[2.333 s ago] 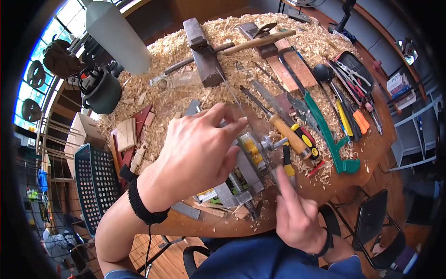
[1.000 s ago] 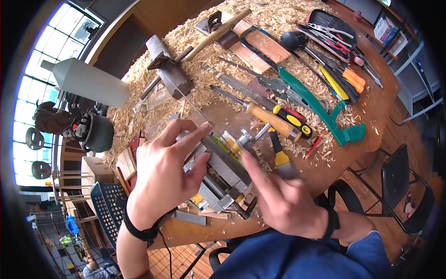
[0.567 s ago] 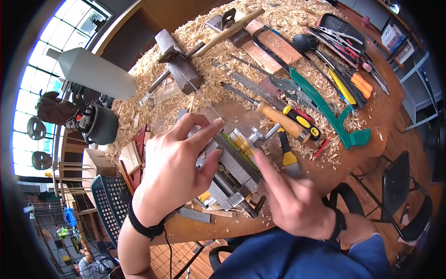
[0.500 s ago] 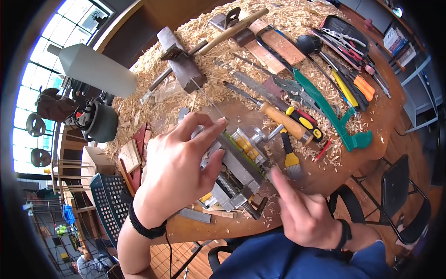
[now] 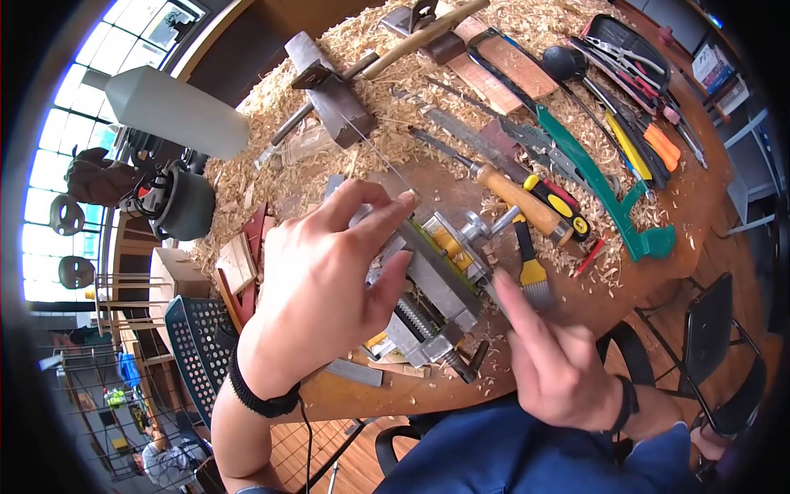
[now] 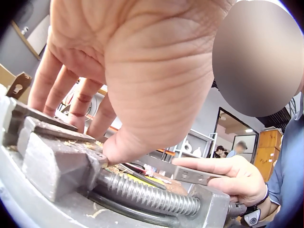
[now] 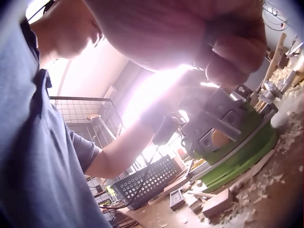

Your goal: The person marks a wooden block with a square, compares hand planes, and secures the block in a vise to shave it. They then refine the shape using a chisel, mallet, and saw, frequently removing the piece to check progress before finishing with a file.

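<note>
In the head view a grey bench vise point(image 5: 436, 276) stands at the table's near edge. My left hand point(image 5: 325, 263) lies over it from the left, its thumb touching a jaw in the left wrist view and its index fingertip beside a long thin metal blade point(image 5: 374, 150). On the right, my right hand point(image 5: 568, 370) grips the near end of a flat metal strip, index finger extended along it. The left wrist view shows this end as a plate with holes point(image 6: 190, 175). What the vise jaws hold is mostly hidden by my left hand.
Beyond the vise lie wood shavings, a wooden plane point(image 5: 329, 95), a wooden-handled tool point(image 5: 522, 198), a green-handled saw point(image 5: 588, 177) and a yellow-and-black brush point(image 5: 531, 259). A perforated basket point(image 5: 197, 337) and white bottle point(image 5: 177, 107) stand left.
Relative to the vise, my right hand has moved forward, drawn back toward my body, then come slightly forward again. My left hand has stayed over the vise. The head view has tilted and shifted.
</note>
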Available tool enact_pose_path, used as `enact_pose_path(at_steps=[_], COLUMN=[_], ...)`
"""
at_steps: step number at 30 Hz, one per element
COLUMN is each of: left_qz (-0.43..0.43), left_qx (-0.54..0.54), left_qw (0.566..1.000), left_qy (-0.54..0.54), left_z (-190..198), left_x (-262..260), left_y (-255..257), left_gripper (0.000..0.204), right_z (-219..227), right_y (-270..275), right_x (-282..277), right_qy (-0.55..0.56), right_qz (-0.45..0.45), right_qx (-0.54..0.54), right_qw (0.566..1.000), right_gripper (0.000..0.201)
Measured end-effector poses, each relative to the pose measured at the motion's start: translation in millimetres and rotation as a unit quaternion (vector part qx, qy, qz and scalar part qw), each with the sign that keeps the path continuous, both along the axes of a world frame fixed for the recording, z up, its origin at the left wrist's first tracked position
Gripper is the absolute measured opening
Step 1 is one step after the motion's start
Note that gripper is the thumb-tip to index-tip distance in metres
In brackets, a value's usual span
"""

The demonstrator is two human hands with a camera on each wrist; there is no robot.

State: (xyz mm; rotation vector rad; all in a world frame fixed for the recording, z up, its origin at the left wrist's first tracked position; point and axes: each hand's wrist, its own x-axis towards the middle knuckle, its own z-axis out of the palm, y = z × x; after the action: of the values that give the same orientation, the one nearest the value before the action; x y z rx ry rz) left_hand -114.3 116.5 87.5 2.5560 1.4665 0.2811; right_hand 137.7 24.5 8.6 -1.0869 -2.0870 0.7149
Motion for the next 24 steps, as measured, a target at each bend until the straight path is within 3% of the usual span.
enact_pose_path(at_steps=[3, 10, 18, 24], left_qz=[0.002, 0.020, 0.004, 0.017], left_qx=[0.005, -0.012, 0.004, -0.003], left_qw=[1.000, 1.000, 1.000, 1.000], left_qy=[-0.018, 0.000, -0.002, 0.000], left_z=[-0.7, 1.6, 0.5, 1.1], left_x=[0.3, 1.2, 1.2, 1.5], left_y=[0.6, -1.9, -0.9, -2.8], left_gripper=[0.044, 0.044, 0.045, 0.045], right_z=[-2.4, -2.8, -10.9, -8.5], right_y=[20.6, -7.4, 27.5, -8.0], right_x=[-14.8, 4.5, -21.7, -0.8], right_qy=[0.017, -0.010, 0.012, -0.007], right_qz=[0.005, 0.009, -0.004, 0.006], right_qx=[-0.009, -0.015, -0.013, -0.024], right_qw=[1.000, 1.000, 1.000, 1.000], right_gripper=[0.062, 0.063, 0.068, 0.064])
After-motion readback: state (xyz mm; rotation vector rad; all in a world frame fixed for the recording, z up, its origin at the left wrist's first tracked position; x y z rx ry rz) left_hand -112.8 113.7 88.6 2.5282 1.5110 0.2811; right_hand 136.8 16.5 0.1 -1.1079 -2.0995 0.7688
